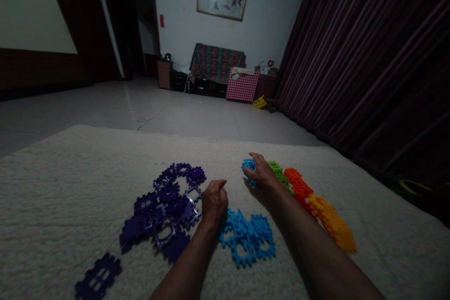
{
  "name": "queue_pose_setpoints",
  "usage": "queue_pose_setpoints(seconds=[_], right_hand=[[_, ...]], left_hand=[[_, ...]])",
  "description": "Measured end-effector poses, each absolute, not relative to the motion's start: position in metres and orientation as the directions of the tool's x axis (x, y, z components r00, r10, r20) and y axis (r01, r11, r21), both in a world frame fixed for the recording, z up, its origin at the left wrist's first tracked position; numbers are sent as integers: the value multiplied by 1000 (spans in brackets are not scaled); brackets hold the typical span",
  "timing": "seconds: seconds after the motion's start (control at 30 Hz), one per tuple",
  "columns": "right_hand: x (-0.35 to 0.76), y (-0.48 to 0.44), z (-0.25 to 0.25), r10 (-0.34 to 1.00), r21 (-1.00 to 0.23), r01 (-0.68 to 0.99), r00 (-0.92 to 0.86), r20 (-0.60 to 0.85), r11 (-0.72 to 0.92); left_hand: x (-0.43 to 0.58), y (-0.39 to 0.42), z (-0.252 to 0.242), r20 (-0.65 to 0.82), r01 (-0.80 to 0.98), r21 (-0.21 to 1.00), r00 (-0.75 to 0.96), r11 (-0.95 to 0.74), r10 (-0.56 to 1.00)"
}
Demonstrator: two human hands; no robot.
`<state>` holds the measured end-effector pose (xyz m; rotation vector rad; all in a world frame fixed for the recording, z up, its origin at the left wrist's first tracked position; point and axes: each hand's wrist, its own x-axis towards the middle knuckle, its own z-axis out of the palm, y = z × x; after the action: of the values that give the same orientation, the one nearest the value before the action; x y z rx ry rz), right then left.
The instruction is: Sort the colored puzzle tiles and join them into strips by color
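On a pale rug (87, 164) lie flat plastic puzzle tiles. My left hand (213, 201) is curled into a loose fist between a heap of purple tiles (165, 208) and a small heap of blue tiles (248, 236); what its fingers hold, if anything, is hidden. My right hand (260, 169) reaches further out and rests on a blue tile (248, 165) at the near end of a row of stacked tiles, green (277, 171), red (298, 185), then orange (332, 222). Its fingers curl over that blue piece.
One purple tile (98, 277) lies apart at the lower left. Beyond the rug is bare tiled floor (197, 112), a covered bench (217, 63) and a checked cushion (242, 86) by the far wall. Dark striped curtains (369, 56) run along the right.
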<state>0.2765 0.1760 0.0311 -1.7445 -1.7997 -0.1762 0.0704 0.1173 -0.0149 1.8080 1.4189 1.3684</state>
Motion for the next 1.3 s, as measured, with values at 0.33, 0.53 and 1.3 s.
queue_pose_setpoints(seconds=[0.33,0.53,1.3], right_hand=[[259,192,43,943,-210,958,242,226,-196],[263,198,37,921,-268,949,248,301,-168],[245,107,-1,704,-508,858,407,582,-76]], left_hand=[[71,118,-13,414,444,821,-32,-358,910],[71,117,-13,426,447,816,-35,-367,904],[71,120,-17,412,451,819,-31,-355,911]])
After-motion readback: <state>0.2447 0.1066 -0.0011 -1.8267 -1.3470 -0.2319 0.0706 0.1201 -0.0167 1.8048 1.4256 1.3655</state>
